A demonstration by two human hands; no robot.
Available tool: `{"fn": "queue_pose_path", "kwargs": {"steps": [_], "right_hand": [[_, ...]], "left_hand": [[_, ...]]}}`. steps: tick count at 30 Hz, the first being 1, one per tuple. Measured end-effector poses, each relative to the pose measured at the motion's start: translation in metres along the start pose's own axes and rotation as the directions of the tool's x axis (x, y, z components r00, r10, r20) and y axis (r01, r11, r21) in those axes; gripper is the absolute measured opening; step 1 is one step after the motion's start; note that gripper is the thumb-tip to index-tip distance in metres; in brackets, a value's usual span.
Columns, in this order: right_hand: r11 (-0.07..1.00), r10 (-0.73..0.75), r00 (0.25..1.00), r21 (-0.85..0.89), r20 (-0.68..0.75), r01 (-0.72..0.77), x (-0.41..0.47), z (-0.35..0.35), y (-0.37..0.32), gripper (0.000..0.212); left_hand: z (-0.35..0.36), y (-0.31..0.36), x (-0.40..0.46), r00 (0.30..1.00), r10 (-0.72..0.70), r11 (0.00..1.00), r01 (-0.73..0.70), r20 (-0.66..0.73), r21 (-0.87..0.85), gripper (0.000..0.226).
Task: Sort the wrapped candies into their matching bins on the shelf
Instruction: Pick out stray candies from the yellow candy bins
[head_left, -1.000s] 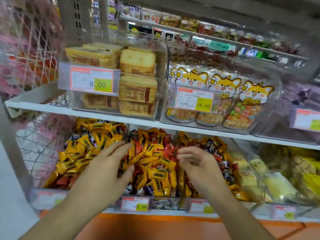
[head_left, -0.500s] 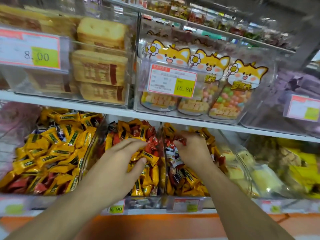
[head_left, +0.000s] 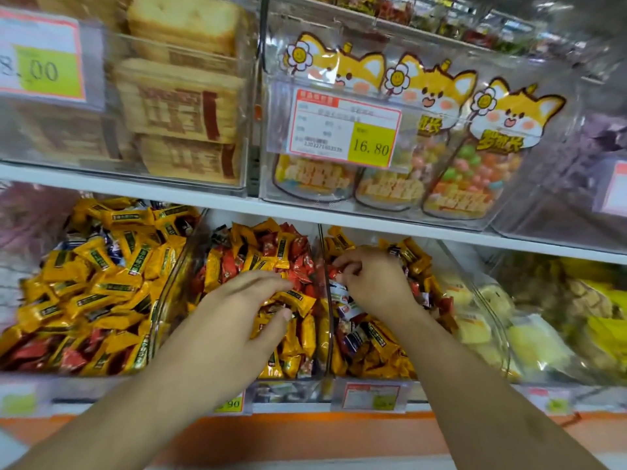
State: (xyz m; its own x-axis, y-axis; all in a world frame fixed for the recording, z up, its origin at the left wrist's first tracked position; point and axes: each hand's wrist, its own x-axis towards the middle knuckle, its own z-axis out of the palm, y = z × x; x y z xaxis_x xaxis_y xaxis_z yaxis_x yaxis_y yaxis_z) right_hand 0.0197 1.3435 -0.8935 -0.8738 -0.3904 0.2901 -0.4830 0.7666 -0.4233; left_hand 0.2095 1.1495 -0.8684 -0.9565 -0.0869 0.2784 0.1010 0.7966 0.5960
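Observation:
Three clear bins of wrapped candies stand on the lower shelf. The left bin [head_left: 159, 300] holds mostly yellow candies [head_left: 98, 273]. The middle bin [head_left: 324, 266] holds mixed red and yellow candies [head_left: 268, 252]. The right bin [head_left: 475, 293] holds yellow, red and dark-wrapped candies [head_left: 373, 337]. My left hand [head_left: 234, 320] rests over the middle bin, fingers straight, thumb and fingers around a yellow candy [head_left: 293, 298]. My right hand [head_left: 373, 283] is in the right bin with fingers curled, pinching a red candy [head_left: 339, 270].
A white shelf board [head_left: 305, 215] runs just above the bins. On it stand clear boxes of biscuit packs [head_left: 183, 106] and fox-printed sweet bags [head_left: 441, 157]. Pale yellow packets [head_left: 529, 344] fill the bin further right. Price tags [head_left: 369, 396] line the shelf front.
The view has moved closer to the lower bins. My right hand went from above the middle bin into the right bin and curled on a candy. My left hand shifted right over the middle bin.

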Motion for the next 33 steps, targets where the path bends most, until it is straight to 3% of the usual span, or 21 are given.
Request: {"fn": "queue_pose_path", "kwargs": {"steps": [6, 11, 17, 23, 30, 33], "right_hand": [[0.991, 0.024, 0.991, 0.136, -0.13, -0.007, -0.009, -0.01, 0.002, 0.011], [0.934, 0.126, 0.978, 0.352, -0.167, -0.06, -0.023, -0.035, -0.001, 0.012], [0.818, 0.23, 0.971, 0.554, -0.071, -0.153, -0.052, -0.061, -0.027, 0.015], [0.702, 0.087, 0.993, 0.703, 0.076, -0.115, -0.078, -0.057, -0.094, 0.012], [0.562, 0.05, 0.985, 0.81, 0.166, -0.166, -0.084, -0.025, -0.145, 0.011], [0.53, 0.024, 0.979, 0.827, 0.204, -0.186, -0.082, -0.015, -0.163, 0.012]], "left_hand": [[-0.002, 0.001, -0.004, 1.0, -0.006, 1.0, 0.006, -0.008, -0.013, 0.04], [-0.004, 0.005, -0.003, 0.999, -0.007, 0.999, 0.006, -0.035, -0.032, 0.036], [-0.011, 0.012, -0.006, 0.999, -0.029, 0.996, 0.026, -0.036, -0.085, 0.033], [-0.022, 0.014, -0.013, 0.992, -0.125, 0.92, 0.122, 0.016, -0.373, 0.059], [-0.049, -0.005, -0.022, 0.94, -0.336, 0.727, 0.214, -0.066, -0.652, 0.028], [-0.065, -0.017, -0.028, 0.939, -0.342, 0.715, 0.235, -0.036, -0.659, 0.024]]}}
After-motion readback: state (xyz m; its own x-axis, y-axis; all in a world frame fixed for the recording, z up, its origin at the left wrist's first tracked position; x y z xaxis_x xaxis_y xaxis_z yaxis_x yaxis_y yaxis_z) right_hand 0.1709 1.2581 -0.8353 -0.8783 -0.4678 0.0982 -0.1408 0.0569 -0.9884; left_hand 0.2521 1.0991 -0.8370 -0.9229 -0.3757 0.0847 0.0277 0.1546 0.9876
